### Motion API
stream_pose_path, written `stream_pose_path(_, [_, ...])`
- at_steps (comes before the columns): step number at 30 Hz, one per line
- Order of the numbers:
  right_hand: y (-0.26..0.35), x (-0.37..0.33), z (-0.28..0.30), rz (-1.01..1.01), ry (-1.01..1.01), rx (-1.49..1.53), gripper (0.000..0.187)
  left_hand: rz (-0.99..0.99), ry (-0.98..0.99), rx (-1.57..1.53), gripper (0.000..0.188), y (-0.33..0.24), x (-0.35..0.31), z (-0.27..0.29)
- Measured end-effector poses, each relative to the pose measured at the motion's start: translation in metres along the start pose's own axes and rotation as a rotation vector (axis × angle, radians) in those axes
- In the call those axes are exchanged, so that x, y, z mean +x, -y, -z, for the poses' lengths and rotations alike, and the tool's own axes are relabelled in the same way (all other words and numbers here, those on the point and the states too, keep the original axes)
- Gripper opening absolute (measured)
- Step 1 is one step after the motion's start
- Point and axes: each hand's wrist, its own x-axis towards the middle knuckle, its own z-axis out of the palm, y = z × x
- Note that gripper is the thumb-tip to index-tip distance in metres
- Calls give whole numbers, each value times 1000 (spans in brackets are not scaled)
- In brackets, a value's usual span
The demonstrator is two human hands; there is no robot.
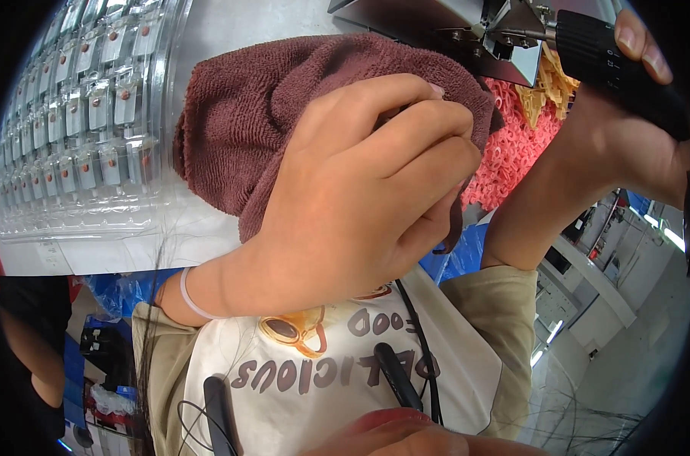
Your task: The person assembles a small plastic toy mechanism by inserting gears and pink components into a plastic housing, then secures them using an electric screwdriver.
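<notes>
My left hand (375, 175) lies over a brown towel (238, 114) bunched on the white table. Its fingers are curled and the thumb is tucked under them; whatever they hold is hidden from this side. A pale band circles that wrist. At the upper right, my right hand (641, 49) is wrapped round a black electric screwdriver (599, 49) with a marked collar. The metal shaft of the screwdriver reaches left to a shiny metal fixture (504, 38), beyond the towel's far right corner. Part of the right hand is lost at the dark rim.
Stacked clear plastic trays (158, 99) with rows of small grey-white parts stand at the left. Pink plastic pieces (512, 144) and yellow ones (546, 91) are heaped right of the towel. A blue plastic bag (466, 251) hangs below. Another person's arm (37, 349) shows at far left.
</notes>
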Motion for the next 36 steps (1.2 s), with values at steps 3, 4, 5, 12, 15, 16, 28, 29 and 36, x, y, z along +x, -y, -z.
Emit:
stream_pose_path(3, [12, 16, 59, 13, -13, 4, 22, -10, 17, 15, 29, -2, 1, 2])
stream_pose_path(4, [11, 21, 64, 19, -16, 8, 22, -10, 18, 16, 29, -2, 1, 2])
stream_pose_path(5, [6, 17, 67, 24, -18, 11, 22, -14, 14, 16, 29, -2, 0, 2])
stream_pose_path(12, [4, 22, 72, 72, -23, 35, 22, -40, -2, 38, 28, -1, 0, 1])
stream_pose_path(15, [-2, 14, 41, 89, -22, 50, 22, -35, 2, 45, 27, -2, -1, 2])
stream_pose_path(16, [3, 8, 30, 95, -22, 54, 22, -37, 1, 47, 27, -2, 0, 2])
stream_pose_path(28, [9, -3, 5, 133, -34, 76, 22, -46, -29, 44, 25, -2, -1, 0])
stream_pose_path(29, [22, -2, 26, 135, -34, 75, 22, -41, -18, 31, 26, -2, 0, 1])
stream_pose_path(36, [72, -42, -2, 144, -31, 98, 22, -35, -28, 48, 25, -1, -2, 2])
